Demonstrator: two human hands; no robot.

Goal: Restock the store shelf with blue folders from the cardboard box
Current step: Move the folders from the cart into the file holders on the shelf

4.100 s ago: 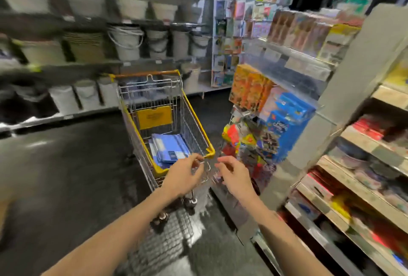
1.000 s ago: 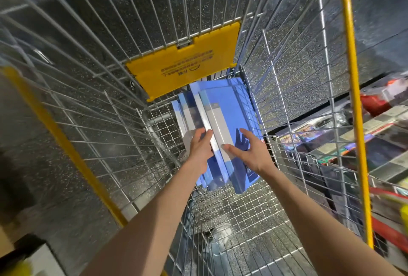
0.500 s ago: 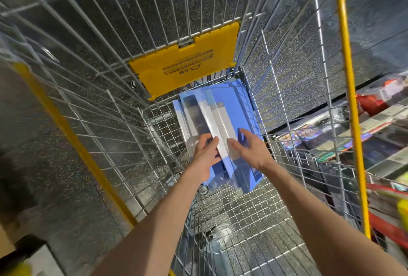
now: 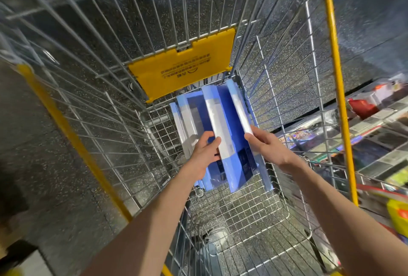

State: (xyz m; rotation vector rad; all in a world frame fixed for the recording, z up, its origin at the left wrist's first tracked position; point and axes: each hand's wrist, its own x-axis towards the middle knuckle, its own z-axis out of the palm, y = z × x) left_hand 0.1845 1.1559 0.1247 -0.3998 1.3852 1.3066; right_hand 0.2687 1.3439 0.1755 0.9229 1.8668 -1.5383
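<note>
Several blue folders (image 4: 223,116) with pale grey spines stand on edge at the far end of a wire shopping cart (image 4: 92,108). My left hand (image 4: 204,152) grips the near end of the middle folders from the left, thumb on a spine. From the right, my right hand (image 4: 268,146) holds the outermost folder, which leans apart from the others. Both arms reach down into the cart. No cardboard box is in view.
A yellow plastic flap (image 4: 183,67) hangs on the cart's far wall, and yellow rails (image 4: 335,77) run along its top edges. Stocked store shelves (image 4: 373,125) lie to the right, outside the cart. Dark speckled floor shows around it.
Both hands have closed on the folders and tipped them more upright; the rightmost folder has swung away to the right. Four seconds ago I stood back from the cart, hands at its handle.
</note>
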